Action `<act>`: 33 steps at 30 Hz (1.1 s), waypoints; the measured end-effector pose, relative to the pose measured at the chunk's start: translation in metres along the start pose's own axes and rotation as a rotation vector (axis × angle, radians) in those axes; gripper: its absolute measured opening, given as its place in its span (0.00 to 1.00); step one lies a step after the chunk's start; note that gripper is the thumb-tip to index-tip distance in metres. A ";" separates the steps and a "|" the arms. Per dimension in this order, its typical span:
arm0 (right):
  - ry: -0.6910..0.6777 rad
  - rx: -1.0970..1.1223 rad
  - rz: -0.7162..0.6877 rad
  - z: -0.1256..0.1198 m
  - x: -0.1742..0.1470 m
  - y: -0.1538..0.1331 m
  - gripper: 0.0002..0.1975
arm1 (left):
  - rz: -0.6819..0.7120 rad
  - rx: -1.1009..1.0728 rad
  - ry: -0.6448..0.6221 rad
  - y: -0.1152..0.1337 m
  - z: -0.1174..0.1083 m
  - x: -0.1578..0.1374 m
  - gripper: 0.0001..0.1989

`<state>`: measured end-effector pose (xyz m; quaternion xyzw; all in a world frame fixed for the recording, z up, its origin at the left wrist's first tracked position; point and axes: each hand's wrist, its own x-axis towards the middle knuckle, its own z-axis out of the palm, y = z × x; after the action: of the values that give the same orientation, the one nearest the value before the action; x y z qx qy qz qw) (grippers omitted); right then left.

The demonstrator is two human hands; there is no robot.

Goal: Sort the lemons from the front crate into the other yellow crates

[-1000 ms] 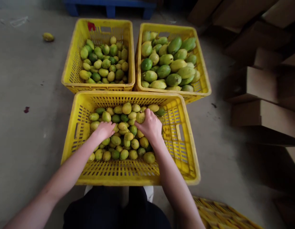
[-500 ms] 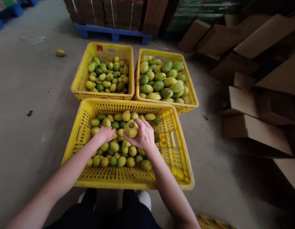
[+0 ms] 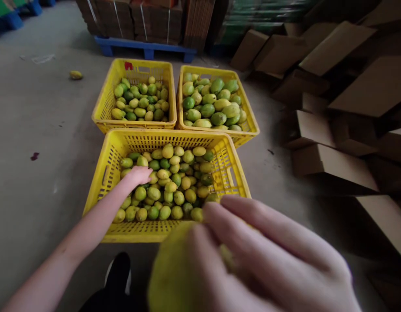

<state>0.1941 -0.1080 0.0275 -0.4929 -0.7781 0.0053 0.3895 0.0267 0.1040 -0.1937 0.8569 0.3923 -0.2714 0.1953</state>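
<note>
Close to the camera, my right hand grips a yellow-green papaya, both blurred and cut off by the bottom edge. Its fingers curl over the fruit's right side. Lower in the scene stands a yellow plastic crate with a layer of green and yellow papayas in it. My left hand reaches into its left part, fingers bent over a yellowish papaya that lies among the others. The left fingertips are partly hidden.
Two more yellow crates stand behind, the left crate and the right crate, both holding similar fruit. One papaya lies on the floor. A blue pallet carries bundled cardboard; loose cardboard boxes crowd the right side.
My right hand has lifted the papaya out of the front crate and brought it up close to the camera. My left hand stays in the crate. The view has shifted slightly.
</note>
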 end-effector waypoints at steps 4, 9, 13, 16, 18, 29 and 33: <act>0.024 0.009 0.003 0.012 -0.012 0.043 0.18 | -0.011 -0.008 0.053 -0.006 -0.005 -0.001 0.19; -0.031 0.176 0.340 0.075 0.001 0.136 0.38 | -0.059 -0.021 0.210 -0.009 -0.005 0.000 0.20; 0.070 0.386 0.579 0.135 0.008 0.179 0.33 | -0.120 -0.040 0.294 -0.012 0.003 0.003 0.25; 0.159 0.464 0.738 0.164 -0.005 0.189 0.31 | -0.172 -0.078 0.318 -0.019 0.010 0.007 0.30; 0.209 0.428 0.795 0.172 -0.016 0.192 0.31 | -0.201 -0.110 0.324 -0.023 0.013 0.010 0.33; 0.052 0.280 0.613 0.170 -0.024 0.176 0.23 | -0.088 -0.563 0.473 -0.024 -0.008 0.009 0.30; 0.205 0.532 0.592 0.169 -0.003 0.172 0.26 | 0.231 -1.490 0.672 -0.008 -0.032 0.003 0.35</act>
<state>0.2228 0.0414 -0.1599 -0.5755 -0.5311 0.2693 0.5604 0.0322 0.1282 -0.1720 0.5733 0.4163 0.3524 0.6114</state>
